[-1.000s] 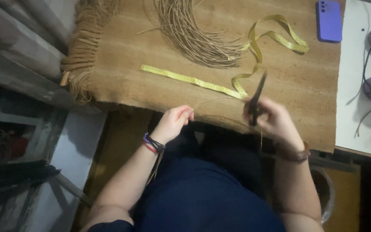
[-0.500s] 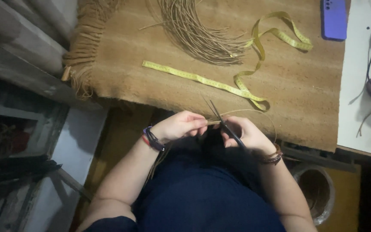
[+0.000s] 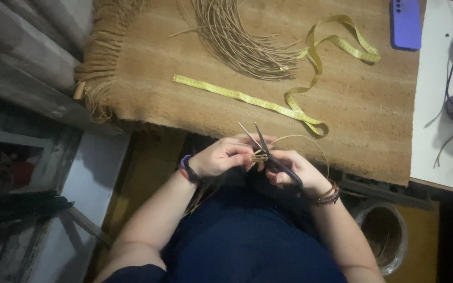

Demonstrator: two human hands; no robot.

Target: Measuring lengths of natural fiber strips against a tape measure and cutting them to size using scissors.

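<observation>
Pinching tan cords (image 3: pixel 259 156) between left-hand fingers (image 3: pixel 242 153), beside open scissors (image 3: pixel 264 148).

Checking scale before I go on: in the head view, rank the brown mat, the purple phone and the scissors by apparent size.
1. Brown mat, by far the largest.
2. Scissors and purple phone: too alike to rank; the phone is cut off at the frame's top, and the right hand hides the scissors' handles.
</observation>
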